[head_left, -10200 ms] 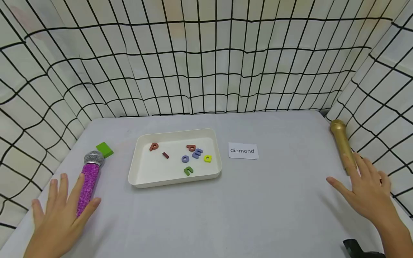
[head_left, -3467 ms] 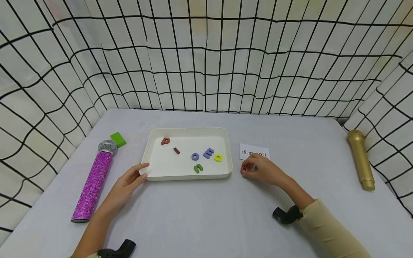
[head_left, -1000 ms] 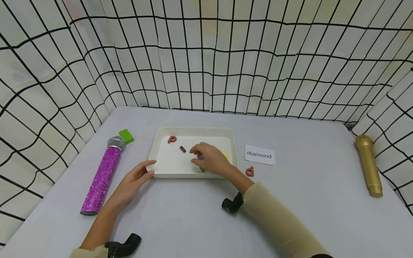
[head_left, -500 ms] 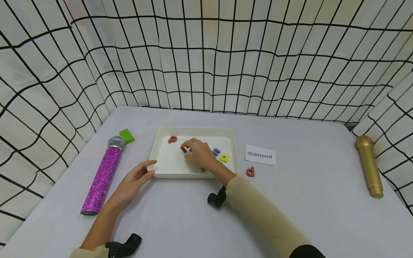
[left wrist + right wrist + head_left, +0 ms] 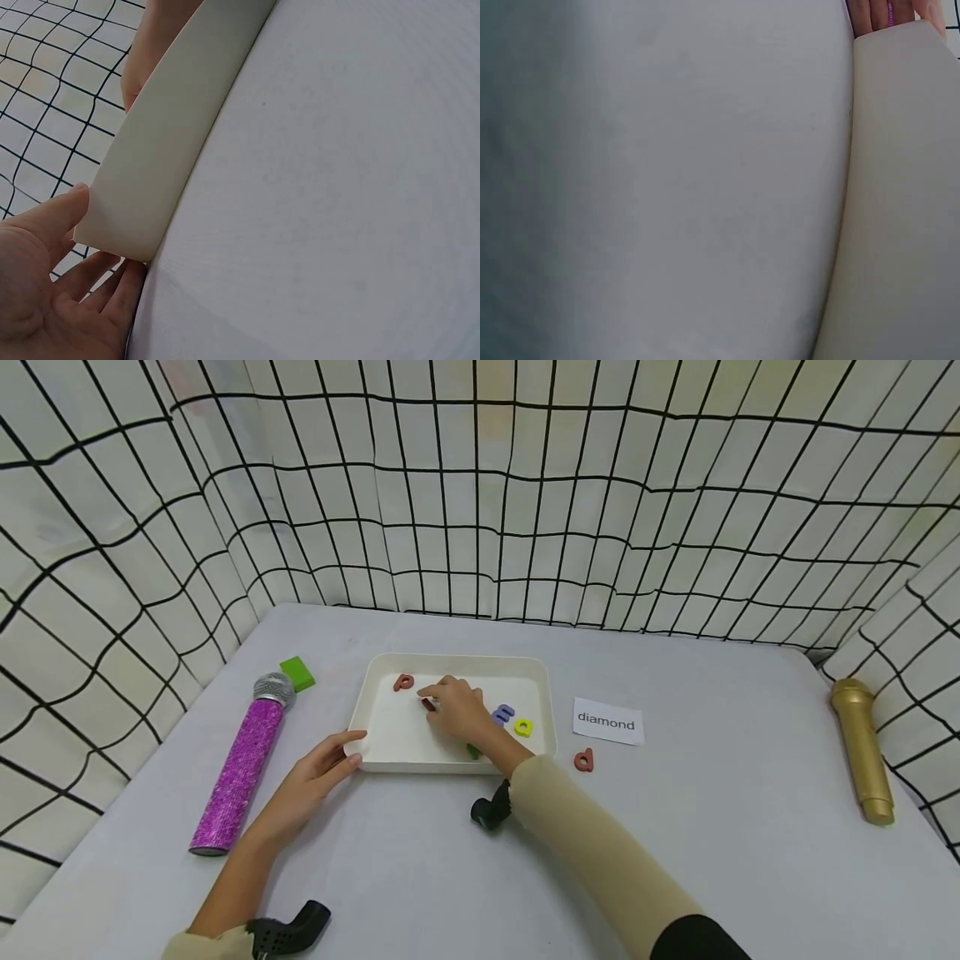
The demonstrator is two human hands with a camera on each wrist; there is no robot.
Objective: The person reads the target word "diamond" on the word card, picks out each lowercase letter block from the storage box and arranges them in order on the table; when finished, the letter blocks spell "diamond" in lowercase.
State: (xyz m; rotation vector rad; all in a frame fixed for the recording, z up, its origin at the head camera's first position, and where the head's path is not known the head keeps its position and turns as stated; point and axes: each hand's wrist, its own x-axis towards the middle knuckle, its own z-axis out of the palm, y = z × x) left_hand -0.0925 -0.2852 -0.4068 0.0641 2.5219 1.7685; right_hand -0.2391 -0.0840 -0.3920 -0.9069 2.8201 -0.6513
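Rough glitter, smooth plastic, matt cloth

The tray (image 5: pixel 401 747) mid-frame looks like smooth plastic, its side wall (image 5: pixel 172 142) matt in the left wrist view. The small letters (image 5: pixel 523 727) look matt; whether plastic or foam cannot be told. Right of centre, the card (image 5: pixel 608 722) is flat, matt paper. At left, the purple microphone (image 5: pixel 238 777) glitters roughly below a metal-looking mesh head (image 5: pixel 273 687); at far right, the gold microphone (image 5: pixel 862 752) has a smooth, metallic sheen. The table (image 5: pixel 712 827) wears matt white cloth. At lower right, the beige sleeve (image 5: pixel 600 843) is matt fabric; at lower left, the black wrist mount (image 5: pixel 292 931) looks like plastic.
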